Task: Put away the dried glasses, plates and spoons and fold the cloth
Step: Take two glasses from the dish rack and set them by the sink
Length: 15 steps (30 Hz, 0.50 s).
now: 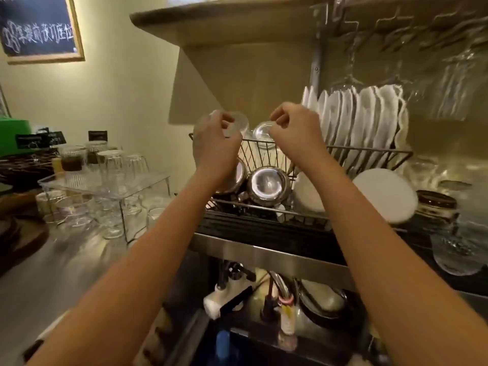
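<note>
1. Pale cream wall and a wooden shelf close this kitchen corner; a grey steel bench runs along the left.
2. Over the sink stands a dark two-level wire dish rack, with white wavy-edged plates upright in its upper level.
3. A clear plastic stand on the bench carries many drinking glasses.
4. The left hand grips a small clear glass with curled fingers; the right hand pinches a second clear glass. Both glasses are just above the rack.
5. I judge the glasses are being taken out. Next they need a careful carry to storage, without knocking together.
</note>
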Tool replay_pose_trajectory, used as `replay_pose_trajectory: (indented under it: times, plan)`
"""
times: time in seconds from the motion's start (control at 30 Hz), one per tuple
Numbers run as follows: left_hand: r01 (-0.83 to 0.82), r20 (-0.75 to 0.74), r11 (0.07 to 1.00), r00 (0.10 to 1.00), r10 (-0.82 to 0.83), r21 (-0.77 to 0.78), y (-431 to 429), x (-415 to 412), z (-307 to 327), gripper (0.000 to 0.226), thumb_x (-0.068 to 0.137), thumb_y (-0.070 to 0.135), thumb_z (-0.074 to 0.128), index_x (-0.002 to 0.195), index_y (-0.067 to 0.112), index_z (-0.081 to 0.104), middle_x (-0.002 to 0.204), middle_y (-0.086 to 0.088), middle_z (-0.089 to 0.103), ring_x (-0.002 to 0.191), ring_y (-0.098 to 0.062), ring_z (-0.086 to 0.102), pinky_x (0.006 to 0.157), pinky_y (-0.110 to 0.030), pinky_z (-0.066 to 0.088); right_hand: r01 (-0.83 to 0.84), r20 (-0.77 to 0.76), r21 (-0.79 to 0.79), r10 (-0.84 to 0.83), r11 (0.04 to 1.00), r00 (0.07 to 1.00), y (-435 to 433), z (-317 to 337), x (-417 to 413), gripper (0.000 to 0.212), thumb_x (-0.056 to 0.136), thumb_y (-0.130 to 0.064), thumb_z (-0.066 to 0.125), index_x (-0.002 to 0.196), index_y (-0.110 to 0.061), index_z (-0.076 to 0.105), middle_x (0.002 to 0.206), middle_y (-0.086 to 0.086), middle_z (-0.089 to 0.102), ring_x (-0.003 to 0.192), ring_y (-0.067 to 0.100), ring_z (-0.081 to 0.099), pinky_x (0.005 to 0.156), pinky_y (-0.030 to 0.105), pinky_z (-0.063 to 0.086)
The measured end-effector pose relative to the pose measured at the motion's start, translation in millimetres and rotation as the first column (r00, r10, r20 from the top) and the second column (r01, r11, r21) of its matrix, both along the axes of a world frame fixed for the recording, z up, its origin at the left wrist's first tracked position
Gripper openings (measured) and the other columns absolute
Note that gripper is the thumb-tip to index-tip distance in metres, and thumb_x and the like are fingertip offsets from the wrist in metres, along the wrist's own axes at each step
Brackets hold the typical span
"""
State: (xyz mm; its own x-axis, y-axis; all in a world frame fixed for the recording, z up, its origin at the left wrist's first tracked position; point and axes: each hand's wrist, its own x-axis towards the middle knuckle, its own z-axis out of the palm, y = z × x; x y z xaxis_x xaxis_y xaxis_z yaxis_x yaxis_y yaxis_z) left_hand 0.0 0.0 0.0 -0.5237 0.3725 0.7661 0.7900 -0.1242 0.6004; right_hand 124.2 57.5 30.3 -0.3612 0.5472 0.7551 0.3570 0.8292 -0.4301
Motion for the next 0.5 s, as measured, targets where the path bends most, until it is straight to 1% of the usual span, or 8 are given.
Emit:
replay_pose_trajectory:
  times: [0.1,0.17,0.2,0.27,0.33,0.43,0.47,0.5]
  plan:
    - [-0.079,-0.120,0.994,0.990,0.071,-0.070,10,-15,7,0.035,0.082,0.023,0.057,0.117,0.016,0.056,0.118,-0.007,0.053,0.110,-0.023,0.048,0.085,-0.028,0.035,0.053,0.091,-0.019,-0.051,0.998,0.995,11,3,-18,0.034,0.080,-0.015,0.058,0.114,-0.011,0.057,0.113,0.010,0.059,0.101,0.021,0.054,0.081,0.027,0.045]
    - [-0.065,-0.176,0.990,0.983,0.043,-0.121,18,-21,10,0.043,0.081,0.025,0.058,0.123,0.016,0.054,0.121,-0.009,0.050,0.115,-0.024,0.044,0.087,-0.028,0.032,0.100,0.179,-0.046,-0.090,0.994,0.980,17,4,-26,0.044,0.080,-0.023,0.061,0.122,-0.012,0.053,0.120,0.011,0.056,0.107,0.024,0.053,0.082,0.029,0.042]
    - [-0.051,-0.190,0.988,0.982,0.023,-0.144,22,-24,12,0.045,0.081,0.026,0.059,0.125,0.017,0.053,0.122,-0.010,0.049,0.117,-0.025,0.042,0.089,-0.028,0.031,0.124,0.198,-0.070,-0.108,0.990,0.974,20,6,-31,0.047,0.080,-0.026,0.063,0.123,-0.013,0.052,0.121,0.010,0.056,0.106,0.023,0.053,0.080,0.028,0.041]
    - [-0.029,-0.208,0.986,0.978,-0.006,-0.164,28,-32,15,0.050,0.080,0.028,0.061,0.127,0.018,0.051,0.125,-0.009,0.047,0.120,-0.025,0.040,0.092,-0.029,0.032,0.181,0.223,-0.106,-0.154,0.978,0.962,28,12,-37,0.051,0.077,-0.032,0.067,0.122,-0.012,0.052,0.120,0.008,0.057,0.098,0.021,0.053,0.076,0.027,0.040]
    - [-0.010,-0.217,0.982,0.976,-0.032,-0.190,32,-37,17,0.053,0.078,0.029,0.062,0.129,0.020,0.049,0.126,-0.008,0.046,0.120,-0.025,0.041,0.094,-0.031,0.036,0.247,0.314,-0.129,-0.197,0.960,0.929,32,16,-41,0.053,0.075,-0.039,0.069,0.118,-0.011,0.053,0.114,0.007,0.058,0.086,0.018,0.050,0.070,0.027,0.041]
    - [-0.014,-0.246,0.964,0.968,-0.054,-0.266,38,-40,23,0.057,0.075,0.032,0.064,0.129,0.022,0.048,0.124,-0.008,0.049,0.118,-0.026,0.045,0.093,-0.034,0.039,0.318,0.434,-0.195,-0.209,0.928,0.876,31,23,-47,0.060,0.074,-0.047,0.069,0.116,-0.007,0.052,0.097,0.007,0.052,0.067,0.017,0.048,0.054,0.028,0.041]
    - [-0.018,-0.259,0.954,0.964,-0.062,-0.298,39,-41,25,0.059,0.074,0.033,0.065,0.130,0.022,0.048,0.124,-0.008,0.050,0.117,-0.026,0.046,0.092,-0.035,0.040,0.339,0.465,-0.219,-0.207,0.915,0.861,30,24,-48,0.063,0.074,-0.047,0.070,0.117,-0.006,0.051,0.096,0.008,0.049,0.065,0.017,0.047,0.052,0.028,0.041]
    - [-0.019,-0.268,0.942,0.960,-0.075,-0.335,41,-42,28,0.061,0.073,0.035,0.065,0.130,0.021,0.048,0.125,-0.008,0.051,0.117,-0.026,0.046,0.092,-0.036,0.041,0.364,0.501,-0.227,-0.212,0.903,0.839,30,27,-50,0.066,0.073,-0.048,0.071,0.119,-0.005,0.051,0.098,0.009,0.049,0.068,0.019,0.048,0.054,0.029,0.042]
